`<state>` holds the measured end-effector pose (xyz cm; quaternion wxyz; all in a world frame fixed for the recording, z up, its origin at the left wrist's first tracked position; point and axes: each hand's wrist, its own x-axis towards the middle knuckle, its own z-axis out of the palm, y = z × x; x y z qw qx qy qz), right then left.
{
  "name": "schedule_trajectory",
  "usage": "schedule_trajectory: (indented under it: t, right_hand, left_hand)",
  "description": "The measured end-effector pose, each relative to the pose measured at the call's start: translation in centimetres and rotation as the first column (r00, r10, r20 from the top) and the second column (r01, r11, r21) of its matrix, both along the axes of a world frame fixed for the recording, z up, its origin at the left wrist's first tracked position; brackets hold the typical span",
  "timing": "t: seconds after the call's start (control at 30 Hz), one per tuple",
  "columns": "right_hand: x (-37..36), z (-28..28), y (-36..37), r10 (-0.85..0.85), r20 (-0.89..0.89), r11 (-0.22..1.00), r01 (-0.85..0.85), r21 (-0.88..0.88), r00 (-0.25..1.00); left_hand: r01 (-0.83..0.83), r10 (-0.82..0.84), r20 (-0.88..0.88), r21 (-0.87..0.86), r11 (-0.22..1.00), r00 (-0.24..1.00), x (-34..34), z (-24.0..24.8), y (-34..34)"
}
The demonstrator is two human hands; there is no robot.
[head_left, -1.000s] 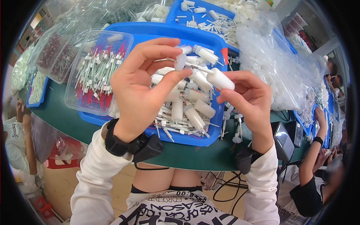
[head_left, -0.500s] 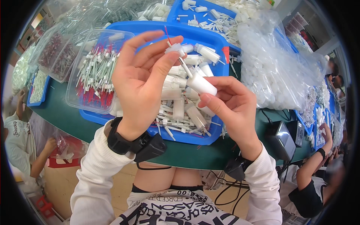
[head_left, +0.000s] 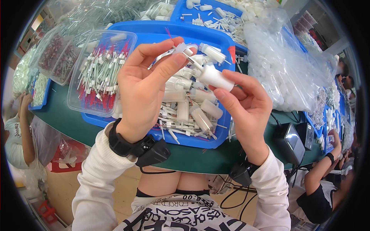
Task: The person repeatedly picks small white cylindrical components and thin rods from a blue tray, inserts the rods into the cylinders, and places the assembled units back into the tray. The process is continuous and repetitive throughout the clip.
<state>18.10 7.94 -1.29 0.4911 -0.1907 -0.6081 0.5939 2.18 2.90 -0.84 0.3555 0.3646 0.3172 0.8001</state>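
My left hand (head_left: 143, 82) pinches a small translucent white cap (head_left: 179, 48) between thumb and fingertips, with thin red wires rising behind it. A slender white stem with a metallic section runs from the cap toward a white plastic cylinder (head_left: 217, 77). My right hand (head_left: 248, 102) grips that cylinder by its far end, thumb below and fingers above. The stem meets the cylinder's narrow neck; whether it goes inside, I cannot tell. Below both hands lies a blue tray (head_left: 154, 27) of similar white cylinders and loose stems (head_left: 169, 117).
Left of the tray, a clear container (head_left: 73, 94) holds many red-wired stems. A big plastic bag (head_left: 285, 73) of white parts stands right, above a black box-shaped device (head_left: 288, 144). Another blue tray (head_left: 181, 15) lies at the back. People work on both sides.
The cylinder has shifted right and slightly up, tilting nearer to level, and my right hand has moved right with it. My left fingers have curled lower around the cap.
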Motion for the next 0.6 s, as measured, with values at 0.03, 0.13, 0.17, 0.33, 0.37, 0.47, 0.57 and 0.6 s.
schedule_trajectory:
  t: [0.03,0.13,0.17,0.33,0.37,0.47,0.57,0.6]
  right_hand:
    - [0.1,0.2,0.1,0.011,0.008,0.999,-0.011,-0.031,1.000]
    - [1.3,-0.1,1.2,0.217,-0.059,0.963,-0.224,-0.147,0.974]
    - [1.4,-0.1,1.3,0.251,-0.074,0.952,-0.260,-0.162,0.965]
    - [0.6,0.5,0.3,0.127,0.029,0.992,-0.127,-0.024,0.991]
    - [0.4,0.5,0.1,0.065,0.069,0.996,-0.069,0.048,0.995]
    - [0.7,0.2,0.3,0.107,0.112,0.993,-0.112,0.048,0.988]
    - [1.0,0.5,0.2,0.139,0.118,0.989,-0.143,0.031,0.983]
    - [1.1,0.4,0.2,0.113,0.122,0.991,-0.121,0.060,0.986]
  left_hand:
    - [0.029,-0.030,0.030,0.010,1.000,0.999,0.1,0.0,0.0]
    - [0.052,-0.050,-0.049,0.039,0.998,0.998,0.2,-0.1,-0.2]
    - [0.068,-0.064,-0.081,0.050,0.996,0.995,0.2,-0.1,-0.2]
    - [0.036,-0.024,-0.137,0.084,0.996,0.990,-0.1,-0.6,0.0]
    - [0.038,-0.025,-0.153,0.081,0.996,0.988,0.0,-0.6,0.0]
    - [0.052,-0.039,-0.191,0.067,0.996,0.981,0.3,-0.5,-0.2]
    - [0.073,-0.061,-0.206,0.053,0.996,0.977,0.4,-0.5,-0.3]
    - [0.074,-0.061,-0.211,0.054,0.996,0.976,0.4,-0.5,-0.3]
